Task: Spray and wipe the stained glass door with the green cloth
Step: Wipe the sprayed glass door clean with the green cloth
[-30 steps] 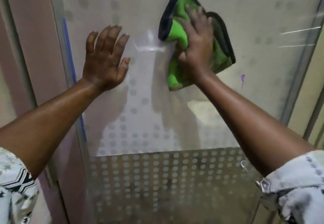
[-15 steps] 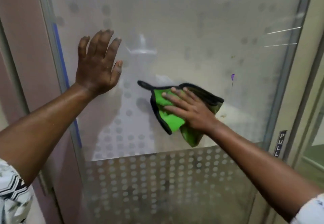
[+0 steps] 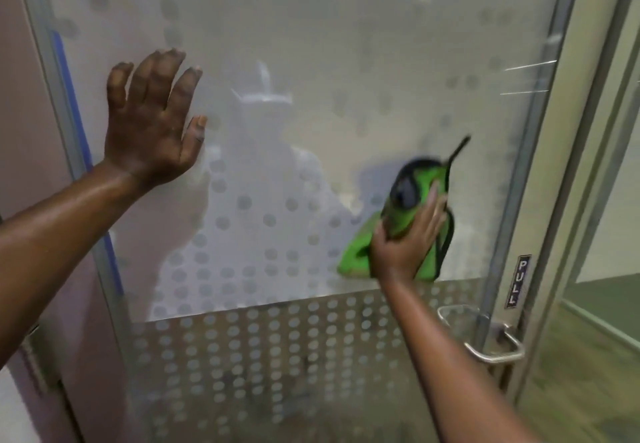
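The glass door (image 3: 311,78) fills the view, frosted with a dot pattern on its lower half. My right hand (image 3: 405,238) presses the green cloth (image 3: 356,259) with black trim against the glass near the door's right edge, just above the dotted band. The cloth is bunched and blurred by motion. My left hand (image 3: 152,123) lies flat on the glass at upper left, fingers spread, holding nothing. No spray bottle is in view.
A metal door handle (image 3: 491,349) sticks out at lower right, below a black "PULL" label (image 3: 519,279) on the frame. A blue strip (image 3: 74,103) runs down the door's left edge beside a pinkish wall. To the right, another glass panel and floor show.
My right hand swept the cloth from the top middle of the glass down, then right to the door's right edge, covering the purple stain spot. My left hand stayed flat on the glass.
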`<state>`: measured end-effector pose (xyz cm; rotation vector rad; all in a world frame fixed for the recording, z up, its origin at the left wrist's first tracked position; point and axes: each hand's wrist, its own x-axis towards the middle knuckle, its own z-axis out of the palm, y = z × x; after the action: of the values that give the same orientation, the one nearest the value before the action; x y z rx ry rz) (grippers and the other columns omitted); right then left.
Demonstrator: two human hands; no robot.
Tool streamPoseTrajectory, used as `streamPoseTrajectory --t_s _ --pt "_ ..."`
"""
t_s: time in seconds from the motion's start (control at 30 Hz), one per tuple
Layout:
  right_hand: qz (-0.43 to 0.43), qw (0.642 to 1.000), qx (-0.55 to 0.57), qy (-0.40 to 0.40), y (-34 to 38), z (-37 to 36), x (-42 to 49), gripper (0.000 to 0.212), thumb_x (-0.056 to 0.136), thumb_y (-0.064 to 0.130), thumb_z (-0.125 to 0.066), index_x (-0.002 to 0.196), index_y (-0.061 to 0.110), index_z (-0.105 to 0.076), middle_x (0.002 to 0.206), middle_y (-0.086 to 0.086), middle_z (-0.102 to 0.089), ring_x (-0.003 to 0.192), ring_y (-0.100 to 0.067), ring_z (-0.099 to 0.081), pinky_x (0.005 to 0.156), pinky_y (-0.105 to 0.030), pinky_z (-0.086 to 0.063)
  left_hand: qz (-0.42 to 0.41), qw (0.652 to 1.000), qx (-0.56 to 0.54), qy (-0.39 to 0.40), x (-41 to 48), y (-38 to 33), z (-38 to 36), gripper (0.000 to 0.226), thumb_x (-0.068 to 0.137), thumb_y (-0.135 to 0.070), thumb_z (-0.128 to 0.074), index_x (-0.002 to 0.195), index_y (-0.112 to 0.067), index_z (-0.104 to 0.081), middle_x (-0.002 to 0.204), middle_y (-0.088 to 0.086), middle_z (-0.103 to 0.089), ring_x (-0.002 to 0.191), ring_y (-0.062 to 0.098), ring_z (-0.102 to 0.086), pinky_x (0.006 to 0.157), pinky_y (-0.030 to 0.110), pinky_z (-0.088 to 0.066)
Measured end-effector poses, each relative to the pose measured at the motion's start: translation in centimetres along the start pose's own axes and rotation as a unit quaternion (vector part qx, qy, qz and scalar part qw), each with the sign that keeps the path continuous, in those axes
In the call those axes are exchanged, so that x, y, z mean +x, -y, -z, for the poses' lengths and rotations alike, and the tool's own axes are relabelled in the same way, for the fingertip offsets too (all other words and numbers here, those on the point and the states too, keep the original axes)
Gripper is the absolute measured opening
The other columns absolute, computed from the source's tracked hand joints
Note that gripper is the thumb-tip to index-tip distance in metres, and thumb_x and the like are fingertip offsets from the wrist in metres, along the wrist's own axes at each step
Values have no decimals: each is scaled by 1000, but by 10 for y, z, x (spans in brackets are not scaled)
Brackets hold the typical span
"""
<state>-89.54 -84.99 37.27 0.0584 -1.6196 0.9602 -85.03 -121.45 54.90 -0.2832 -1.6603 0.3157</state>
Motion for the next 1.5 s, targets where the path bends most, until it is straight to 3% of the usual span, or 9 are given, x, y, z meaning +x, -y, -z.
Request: streamPoseTrajectory --t_s 0.2,0.37,0.57,0.73,0.83,1.0,1.27,1.4,1.5 --pt "-262 955 -75 114 -53 22 -126 84 92 46 -36 159 -1 -19 168 -18 -15 158 -32 -4 128 -32 2 2 1000 -19 -1 0 2 -2 62 97 -45 -36 150 -13 -36 158 16 -33 146 36 -29 115 46 -18" --pt "-359 933 -9 17 -3 6 -33 90 95 36 -50 156 -13 -6 166 -31 -7 154 -47 -6 124 -48 -6 5 1000 -17 6 1 2 -2 62 98 -46 -34 151 -14 -34 159 15 -31 147 37 -28 116 49 -18" --pt "33 997 -42 56 102 -16 77 97 73 33 -55 160 7 -22 167 -25 -11 154 -49 -4 124 -63 -1 5 1000 -22 4 2 2 -4 63 97 -47 -35 150 -13 -37 159 15 -32 146 38 -29 115 47 -18" --pt "378 899 -152 160 114 -20 109 90 69 37 -47 157 20 -37 167 -19 -23 154 -45 -13 125 -60 -7 4 999 -32 0 1 6 -6 64 96 -46 -36 150 -12 -38 158 17 -32 145 39 -29 114 55 -23" --pt "359 919 -129 105 72 -8 140 75 86 28 -61 157 20 -37 166 -13 -27 155 -38 -17 126 -57 -13 2 1000 -17 1 1 6 -6 63 96 -46 -36 149 -12 -40 157 16 -34 145 39 -32 112 55 -24" --pt "64 997 30 -10 -6 26 180 85 84 41 -57 159 17 -25 164 4 -27 153 -33 -25 124 -55 -21 1 1000 -6 -2 1 3 -3 62 96 -45 -34 148 -11 -42 157 16 -36 144 38 -33 110 51 -21" --pt "-182 978 27 -97 26 25 232 89 83 47 -40 157 -1 -26 165 -18 -29 155 -34 -22 126 -41 -13 5 1000 1 -6 2 -1 -1 61 97 -43 -37 148 -10 -41 157 17 -36 145 37 -33 114 52 -20" --pt "-40 994 19 -104 129 -17 196 76 83 32 -61 147 -6 -44 155 -26 -42 147 -43 -35 124 -52 -19 5 1000 4 -5 2 -2 0 62 97 -43 -37 149 -9 -40 157 18 -36 145 38 -33 115 52 -20" --pt "212 977 -16 20 202 -53 140 83 79 36 -64 152 5 -41 160 -24 -35 151 -44 -26 125 -54 -11 2 1000 2 -12 2 -2 0 61 98 -42 -38 149 -9 -41 156 19 -37 144 39 -34 114 53 -21"
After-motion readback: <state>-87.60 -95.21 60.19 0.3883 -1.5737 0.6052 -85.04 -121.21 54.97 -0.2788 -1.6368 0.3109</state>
